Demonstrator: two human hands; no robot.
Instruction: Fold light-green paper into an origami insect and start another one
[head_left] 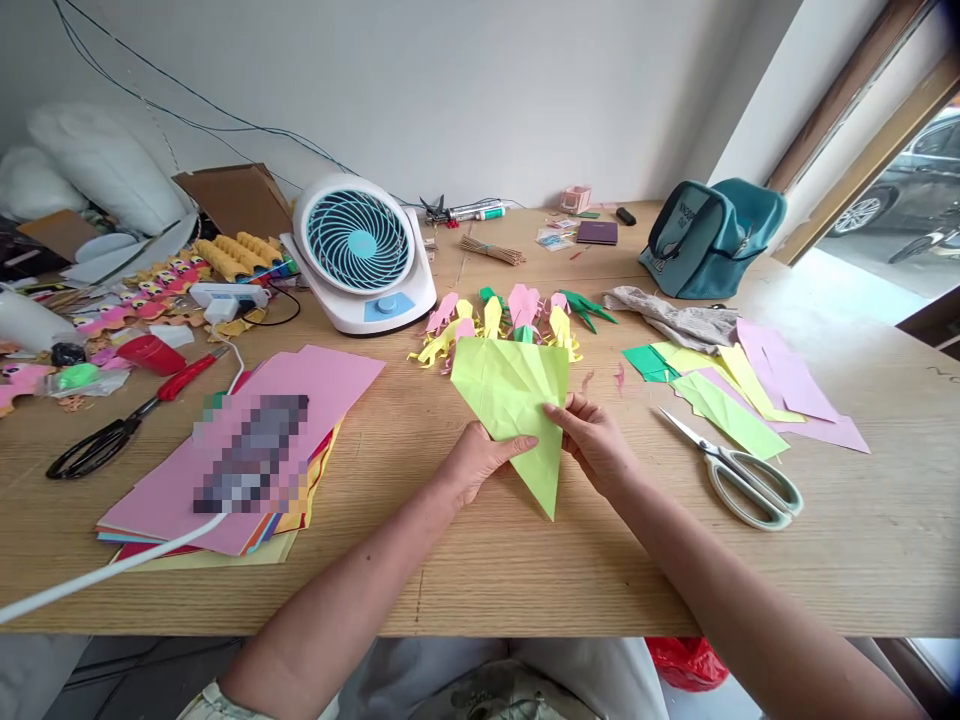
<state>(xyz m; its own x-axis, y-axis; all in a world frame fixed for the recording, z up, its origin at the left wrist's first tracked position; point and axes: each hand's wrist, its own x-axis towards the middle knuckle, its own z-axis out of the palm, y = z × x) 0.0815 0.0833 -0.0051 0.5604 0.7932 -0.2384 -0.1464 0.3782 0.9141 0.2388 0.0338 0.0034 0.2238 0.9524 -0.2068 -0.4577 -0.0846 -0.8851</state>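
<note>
A light green sheet of paper (517, 400), folded into a kite shape with its point toward me, lies on the wooden table (465, 570). My left hand (480, 460) pinches its left edge with thumb on top. My right hand (596, 440) presses and grips the right folded edge. Both hands are closed on the paper. Just behind it sit several finished pink, yellow and green folded paper figures (517, 315).
A stack of coloured paper (225, 480) lies at left with red-handled scissors (127, 425). White-handled scissors (739, 465) and paper offcuts (750, 385) lie at right. A small white fan (360, 250) and a teal bag (709, 235) stand behind.
</note>
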